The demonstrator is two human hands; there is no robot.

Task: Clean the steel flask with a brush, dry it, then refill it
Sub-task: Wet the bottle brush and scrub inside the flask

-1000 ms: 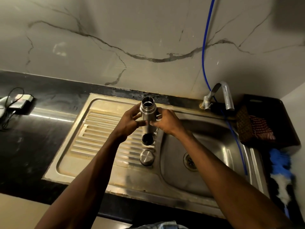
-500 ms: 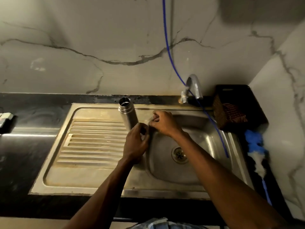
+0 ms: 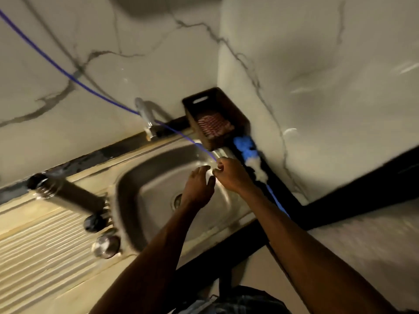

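- Steel flask (image 3: 68,196) at the left of the frame, standing on the ribbed drainboard of the sink (image 3: 45,241), just beside the basin's left edge; drawn slanted and smeared by blur.
- Brushed grey metal body, threaded neck, dark open mouth at the upper-left end, no lid on it.
- Two small round parts just below the flask's base on the drainboard: a dark cap (image 3: 91,223), then a shiny steel cap (image 3: 105,243) nearer the bottom of the frame.
- Left hand (image 3: 199,184) over the basin at frame centre, grip wide, fingers spread and relaxed, holding nothing.
- Right hand (image 3: 231,174) just right of the left hand, grip narrow, fingertips pinched together at the lower end of a thin blue hose (image 3: 68,74); actual contact with the hose too blurred to confirm.
- Hose running from the upper left of the frame, past the tap (image 3: 145,116), down to the hands.
- Dark basket (image 3: 235,114) in the corner above centre, red-and-white cloth (image 3: 213,124) inside.
- Blue-and-white fluffy brush (image 3: 251,155) lying on the dark desk (image 3: 340,196) just right of the right hand, well apart from the flask.
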